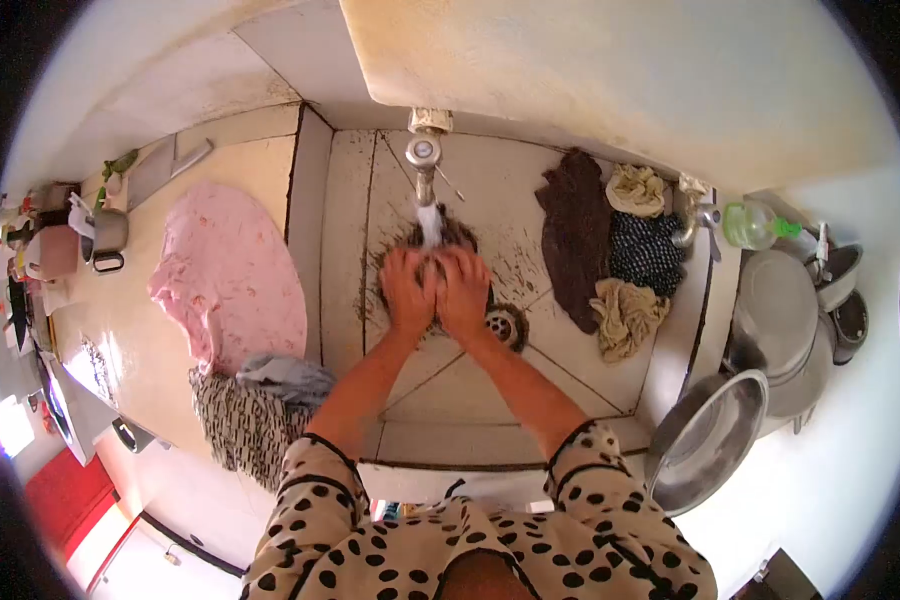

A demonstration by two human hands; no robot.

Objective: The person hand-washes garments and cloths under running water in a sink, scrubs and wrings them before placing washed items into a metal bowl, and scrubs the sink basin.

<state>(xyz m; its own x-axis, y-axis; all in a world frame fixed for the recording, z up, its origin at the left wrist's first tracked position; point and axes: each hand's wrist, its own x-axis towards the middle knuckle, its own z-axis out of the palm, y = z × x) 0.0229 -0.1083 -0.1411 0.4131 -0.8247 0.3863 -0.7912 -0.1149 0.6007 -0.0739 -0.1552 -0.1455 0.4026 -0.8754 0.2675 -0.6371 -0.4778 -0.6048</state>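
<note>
Currently presses the left hand (408,290) and the right hand (462,292) down on a dark bundle (459,229), probably cloth, though too blurred to say for sure. Has both hands close together, side by side, fingers bent over the bundle; impossible to tell gripping from mere pressing, with the fingertips not clearly visible. Has the bundle on the floor of the tiled sink (590,375), left of the middle and toward the far edge, right under a tap (424,160), with water (431,226) pouring down. Shows dark streaks (511,270) on the tiles around, and a round drain (502,325) near the right hand.

Has, toward the sink's right edge, a dark brown cloth (575,240) stretched lengthwise; next to it, a pale cloth (636,190) by the far right corner, then a dark spotted cloth (647,250), then a crumpled beige cloth (627,320) toward the near edge. Shows a second tap (687,230) at the right edge and, beyond, a metal bowl (710,440) near the near right corner.

Across the left edge, has a table (240,140) with a pink cloth (230,270) spread near its sink-side edge, and a patterned cloth (235,420) and a grey cloth (285,378) at its near right corner.
</note>
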